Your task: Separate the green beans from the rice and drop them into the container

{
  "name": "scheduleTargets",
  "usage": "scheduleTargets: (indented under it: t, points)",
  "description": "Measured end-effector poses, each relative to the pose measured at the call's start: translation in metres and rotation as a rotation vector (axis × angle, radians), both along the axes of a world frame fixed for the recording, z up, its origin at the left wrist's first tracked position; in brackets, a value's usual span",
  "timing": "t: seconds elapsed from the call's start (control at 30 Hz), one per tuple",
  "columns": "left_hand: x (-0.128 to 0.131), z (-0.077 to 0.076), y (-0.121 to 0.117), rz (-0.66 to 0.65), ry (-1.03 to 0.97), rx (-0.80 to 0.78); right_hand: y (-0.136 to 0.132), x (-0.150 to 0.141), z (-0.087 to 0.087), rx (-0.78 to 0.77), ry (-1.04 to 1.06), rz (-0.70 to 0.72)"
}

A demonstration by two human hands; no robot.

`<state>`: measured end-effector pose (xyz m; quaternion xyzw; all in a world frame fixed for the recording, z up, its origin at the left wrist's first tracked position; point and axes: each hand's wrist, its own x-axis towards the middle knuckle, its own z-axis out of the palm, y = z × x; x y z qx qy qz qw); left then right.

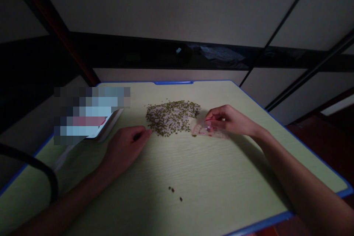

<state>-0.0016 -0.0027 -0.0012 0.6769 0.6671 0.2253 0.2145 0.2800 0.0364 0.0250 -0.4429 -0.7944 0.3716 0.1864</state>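
A mixed heap of small green-brown and pale grains [171, 116], like seeds or beans, is spread on the light table. My left hand [125, 145] rests at the heap's lower left edge. Its fingers are curled, with thumb and forefinger together; whatever may be between them is hidden. On the heap's right side, my right hand [228, 118] pinches a small clear plastic bag [211, 131] with pink-red print. The bag lies partly flat on the tabletop, its left end touching the grains. Several loose brown grains [173, 190] lie closer to me.
The tabletop [221, 177] has a blue edge. At left, a device with a blurred screen [94, 114] leans on the table. A dark curved cable or bar [41, 167] crosses the lower left. Pale cabinet panels [166, 7] stand behind the table's far edge.
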Motion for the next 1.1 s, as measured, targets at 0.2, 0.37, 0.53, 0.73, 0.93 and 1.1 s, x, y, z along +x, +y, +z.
scheduleTargets:
  t: [0.2,0.37,0.53,0.73,0.93,1.1]
  points:
    - [-0.001,0.0,-0.001,-0.001,-0.004,-0.002,0.001,0.0,-0.005,-0.169,0.005,0.05]
    - [0.0,0.001,-0.001,0.005,-0.001,0.0,-0.002,-0.004,-0.003,-0.269,-0.007,0.088]
    - [-0.001,0.001,-0.001,-0.006,0.0,0.003,-0.012,-0.017,-0.003,-0.371,-0.023,0.15]
    - [0.001,0.002,-0.002,0.005,-0.006,0.004,-0.029,-0.038,-0.008,-0.48,0.046,0.227]
    - [0.002,0.003,-0.001,0.007,-0.012,0.004,-0.044,-0.053,-0.013,-0.519,0.088,0.273]
    - [0.0,0.003,-0.002,0.007,0.001,0.006,-0.051,-0.06,-0.014,-0.52,0.097,0.312]
